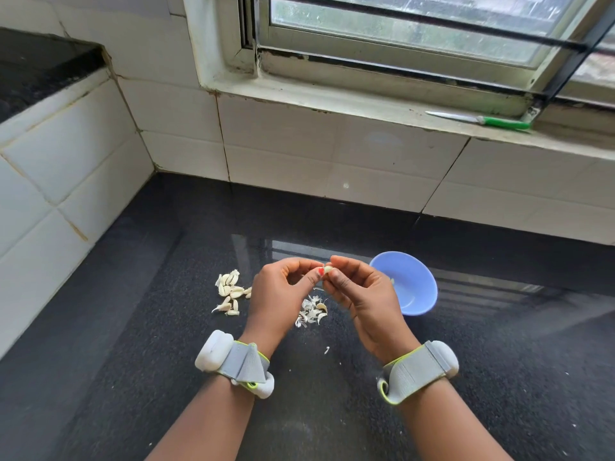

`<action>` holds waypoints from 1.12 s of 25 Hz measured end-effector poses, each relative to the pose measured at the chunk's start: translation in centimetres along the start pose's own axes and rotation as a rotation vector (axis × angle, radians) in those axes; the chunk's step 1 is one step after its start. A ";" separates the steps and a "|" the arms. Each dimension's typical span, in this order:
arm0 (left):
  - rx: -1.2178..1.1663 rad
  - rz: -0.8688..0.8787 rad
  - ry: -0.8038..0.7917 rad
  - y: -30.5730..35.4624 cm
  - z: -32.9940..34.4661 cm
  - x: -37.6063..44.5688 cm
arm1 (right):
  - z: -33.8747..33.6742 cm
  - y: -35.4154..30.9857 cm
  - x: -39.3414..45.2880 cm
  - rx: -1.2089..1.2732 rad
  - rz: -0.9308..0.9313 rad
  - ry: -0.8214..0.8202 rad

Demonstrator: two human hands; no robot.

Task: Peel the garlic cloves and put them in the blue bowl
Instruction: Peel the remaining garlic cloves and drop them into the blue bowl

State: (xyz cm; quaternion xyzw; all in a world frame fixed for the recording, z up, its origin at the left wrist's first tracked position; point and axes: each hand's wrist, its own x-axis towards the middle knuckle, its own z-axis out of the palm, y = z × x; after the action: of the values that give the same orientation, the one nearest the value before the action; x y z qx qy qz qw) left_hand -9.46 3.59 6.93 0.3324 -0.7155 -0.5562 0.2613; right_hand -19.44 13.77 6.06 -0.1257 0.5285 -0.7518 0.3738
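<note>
Peeling is well underway here but nowhere near done, I'd say. Both hands are up over the counter [466, 344] working one garlic clove [328, 269]: the left hand [283, 294] pinches it with thumb and fingertips, and the right hand [362, 294] pinches it from the other side, fingers curled in.

Just beyond the right hand sits the blue bowl [412, 287]. Something pale shows inside it near the hand's edge, maybe a peeled clove or two, but the hand covers most of that spot so I can't really count.

Under and between the two hands lies a heap of papery skins [311, 311], so several look already done. Past the left hand, on its outer side, a pile of unpeeled cloves [229, 289] waits.
</note>
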 end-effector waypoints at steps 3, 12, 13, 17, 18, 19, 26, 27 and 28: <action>0.115 0.083 0.012 0.6 0.0 0.2 | 0.0 -0.1 0.0 -0.093 -0.083 -0.006; 0.347 0.311 -0.001 0.7 -0.1 0.6 | -0.1 -0.3 0.0 -0.270 -0.180 0.000; 0.361 0.325 0.004 0.6 0.0 0.7 | -0.1 -0.3 0.1 -0.276 -0.183 -0.002; 0.374 0.324 0.007 0.5 0.0 0.6 | -0.3 -0.3 0.0 -0.283 -0.182 -0.016; 0.376 0.320 0.007 0.5 0.1 0.6 | -0.3 -0.2 0.0 -0.285 -0.180 -0.019; 0.375 0.315 0.009 0.4 0.1 0.6 | -0.3 -0.1 0.1 -0.290 -0.179 -0.018; 0.391 0.251 0.037 0.1 0.4 0.5 | -0.2 0.1 0.0 -0.187 -0.097 -0.047; 0.373 0.227 0.041 0.1 0.4 0.5 | -0.2 0.2 0.0 -0.145 -0.073 -0.053; 0.350 0.200 0.045 0.1 0.4 0.4 | -0.1 0.2 0.0 -0.103 -0.048 -0.059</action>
State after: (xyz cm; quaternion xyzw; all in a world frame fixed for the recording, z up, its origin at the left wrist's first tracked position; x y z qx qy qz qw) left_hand -10.08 3.53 6.89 0.3122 -0.8248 -0.3868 0.2694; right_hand -19.37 13.78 5.82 -0.1794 0.5520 -0.7283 0.3642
